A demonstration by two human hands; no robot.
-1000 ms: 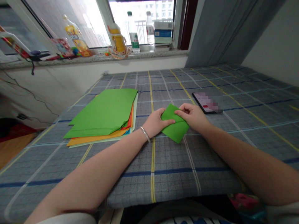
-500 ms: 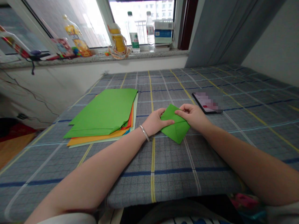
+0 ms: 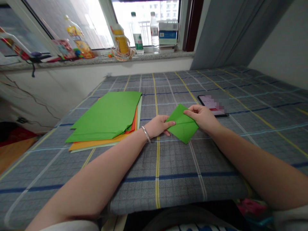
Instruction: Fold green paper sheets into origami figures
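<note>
1. Green folded paper (image 3: pixel 184 131) lies flat on a grey-blue plaid cloth (image 3: pixel 173 192), turned like a diamond, with one crease running across it. It sits between the two hands.
2. The left hand (image 3: pixel 157 126) is at the paper's left corner, its fingertips (image 3: pixel 166 125) touching that corner. The fingers are loosely extended, not clenched, and whether they grip the paper I cannot tell.
3. The right hand (image 3: pixel 202 117) is at the upper right edge, its curved fingers (image 3: pixel 191 112) lying over the paper. I cannot tell if the thumb is beneath or if they truly pinch.
4. Counted: one folded paper, two hands, and one metal bangle (image 3: pixel 145 133) on the left wrist.
5. One stack of coloured paper (image 3: pixel 103 117) lies just left of the left hand, with green sheets on top and orange beneath; the exact sheet count is hard to tell.
6. One phone (image 3: pixel 213 105), its screen pixelated, lies just beyond the right hand.
7. Two clear water bottles (image 3: pixel 137 33) stand on the windowsill (image 3: pixel 96 58).
</note>
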